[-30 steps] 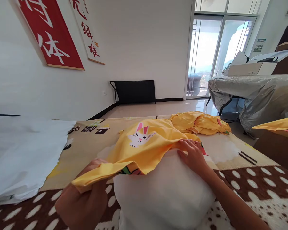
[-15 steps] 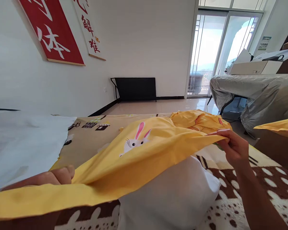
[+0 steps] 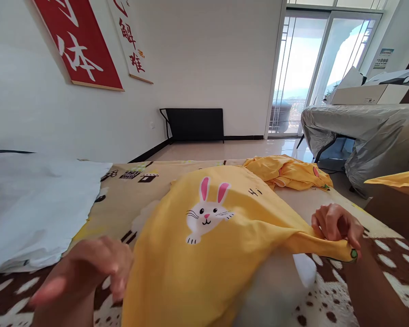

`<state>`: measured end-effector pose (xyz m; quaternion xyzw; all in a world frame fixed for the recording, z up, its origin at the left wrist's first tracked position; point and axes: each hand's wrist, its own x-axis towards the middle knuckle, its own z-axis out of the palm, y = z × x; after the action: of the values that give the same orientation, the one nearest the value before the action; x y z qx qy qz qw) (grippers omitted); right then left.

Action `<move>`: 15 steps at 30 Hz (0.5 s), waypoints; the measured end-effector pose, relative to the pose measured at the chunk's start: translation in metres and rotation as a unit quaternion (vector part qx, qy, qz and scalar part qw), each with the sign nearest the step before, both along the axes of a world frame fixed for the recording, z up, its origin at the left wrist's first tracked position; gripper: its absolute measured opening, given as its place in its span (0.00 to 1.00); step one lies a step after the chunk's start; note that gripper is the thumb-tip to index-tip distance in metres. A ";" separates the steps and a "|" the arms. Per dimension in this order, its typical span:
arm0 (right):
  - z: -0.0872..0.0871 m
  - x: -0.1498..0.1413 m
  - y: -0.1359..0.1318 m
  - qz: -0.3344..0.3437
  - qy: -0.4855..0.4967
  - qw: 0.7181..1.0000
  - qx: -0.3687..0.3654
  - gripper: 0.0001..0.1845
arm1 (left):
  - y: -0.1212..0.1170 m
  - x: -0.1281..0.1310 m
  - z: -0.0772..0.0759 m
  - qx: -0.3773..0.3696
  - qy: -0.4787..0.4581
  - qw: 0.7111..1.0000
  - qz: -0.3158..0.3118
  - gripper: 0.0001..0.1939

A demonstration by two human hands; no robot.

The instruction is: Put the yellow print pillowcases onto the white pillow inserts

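Observation:
A yellow cloth cover (image 3: pixel 191 268) with a white rabbit print and the letters "Hi" lies draped over a white, stuffed, pillow-like thing (image 3: pixel 276 286). Part of that white thing shows below the cover on the right. My right hand (image 3: pixel 339 227) pinches the cover's right corner, where a small green print shows. Beside the cover's left edge, my left hand (image 3: pixel 88 263) is blurred, its thumb and fingers apart and holding nothing. Whether its fingertips touch the cloth I cannot tell.
A crumpled yellow cloth (image 3: pixel 289 170) lies on the far side of the patterned blanket (image 3: pixel 385 263). White sheets (image 3: pixel 44 204) are at left. A brown box (image 3: pixel 391 213) with yellow cloth over its edge stands at right, near a plastic-covered table (image 3: pixel 361 122).
My left hand has let go of the cover's near edge, which has dropped over the white stuffed thing. My right hand has moved lower and slightly right, still gripping its corner.

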<state>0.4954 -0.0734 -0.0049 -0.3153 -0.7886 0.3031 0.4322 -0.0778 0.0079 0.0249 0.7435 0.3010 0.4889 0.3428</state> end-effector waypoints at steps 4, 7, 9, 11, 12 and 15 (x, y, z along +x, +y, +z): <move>-0.014 -0.017 0.024 -0.142 0.162 0.965 -0.147 0.36 | 0.022 0.027 -0.004 -0.329 -0.006 0.925 0.189 0.28; -0.017 -0.043 0.044 -0.274 0.198 0.899 -0.277 0.30 | 0.028 0.036 -0.021 -0.480 0.012 0.868 0.130 0.35; -0.018 -0.061 0.049 -0.290 0.175 0.872 -0.354 0.28 | 0.026 0.044 -0.031 -0.522 -0.025 0.852 0.043 0.37; -0.015 -0.081 0.043 -0.244 0.155 0.870 -0.400 0.26 | 0.020 0.058 -0.036 -0.522 -0.044 0.852 0.009 0.35; -0.012 -0.092 0.037 -0.207 0.152 0.876 -0.409 0.24 | 0.017 0.067 -0.037 -0.516 -0.039 0.855 0.007 0.34; 0.005 -0.127 0.017 -0.112 0.150 0.897 -0.400 0.27 | 0.008 0.097 -0.038 -0.471 -0.029 0.880 0.043 0.35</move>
<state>0.3688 -0.0562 0.0002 -0.4990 -0.4862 0.5859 0.4139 0.0195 0.0163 -0.0131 0.4661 0.5174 0.3248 0.6400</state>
